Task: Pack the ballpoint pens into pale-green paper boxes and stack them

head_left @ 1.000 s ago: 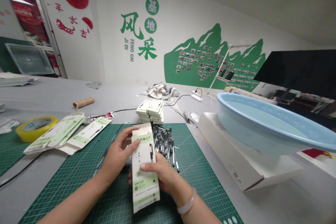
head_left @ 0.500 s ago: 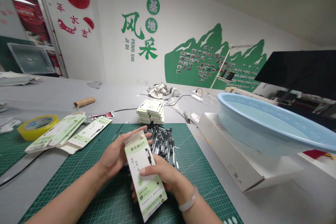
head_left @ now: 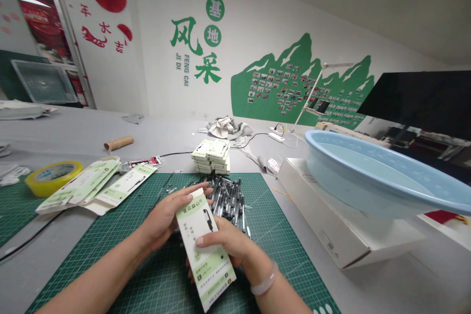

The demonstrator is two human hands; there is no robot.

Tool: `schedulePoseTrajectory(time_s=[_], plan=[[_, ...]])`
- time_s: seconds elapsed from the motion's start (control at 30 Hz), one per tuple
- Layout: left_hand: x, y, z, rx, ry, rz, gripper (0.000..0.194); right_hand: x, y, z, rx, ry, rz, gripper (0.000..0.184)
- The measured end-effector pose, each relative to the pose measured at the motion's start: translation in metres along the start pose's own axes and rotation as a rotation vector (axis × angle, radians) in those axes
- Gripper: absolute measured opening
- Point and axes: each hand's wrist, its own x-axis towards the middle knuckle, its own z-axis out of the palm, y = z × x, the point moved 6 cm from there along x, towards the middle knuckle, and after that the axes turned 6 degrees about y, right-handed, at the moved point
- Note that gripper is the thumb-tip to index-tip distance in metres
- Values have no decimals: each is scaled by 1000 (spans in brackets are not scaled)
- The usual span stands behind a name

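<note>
A green-and-white pen box (head_left: 206, 250) is tilted in front of me, its printed face up. My right hand (head_left: 230, 243) grips it from the right, thumb across the front and fingers behind. At the box's upper end, my left hand (head_left: 169, 213) presses its thumb near the top edge, with its other fingers stretched behind. Just past my hands lies a heap of black and clear pens (head_left: 230, 201). Beyond the heap stand stacked pen boxes (head_left: 211, 155). Flattened cartons (head_left: 127, 189) of the same print lie to the left.
A green cutting mat (head_left: 110, 255) lies under my hands. Yellow tape (head_left: 53, 176) and a brown roll (head_left: 118, 143) sit at left. To the right, a blue basin (head_left: 342, 181) rests on a white carton (head_left: 331, 225). Cloth scraps (head_left: 224, 127) and a power strip (head_left: 275, 137) lie farther back.
The top end of the pen box, its flap raised before, now looks folded down. My left thumb has come down onto that end. My right hand keeps its grip.
</note>
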Motion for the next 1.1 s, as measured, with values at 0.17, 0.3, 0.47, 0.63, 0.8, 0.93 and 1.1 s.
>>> schedulePoseTrajectory(time_s=[0.17,0.3,0.47,0.63,0.8,0.93,1.1], plan=[[-3,4,3,122,-50,41,44,-1,-2,0,-19,27,-12,47],[-4,7,1,288,-75,97,46,-1,-1,0,28,30,-2,46],[-3,9,-3,652,-128,238,45,0,0,-2,29,24,-10,43],[-4,15,-5,901,-219,323,52,-2,0,-1,18,-32,17,47],[-13,35,-9,1090,-422,256,61,-9,3,-2,-72,-138,178,50],[-20,44,-9,1134,-504,168,51,-12,6,-6,-228,-145,242,50],[-21,40,0,1121,-465,179,39,-13,9,-10,-304,-129,280,51]])
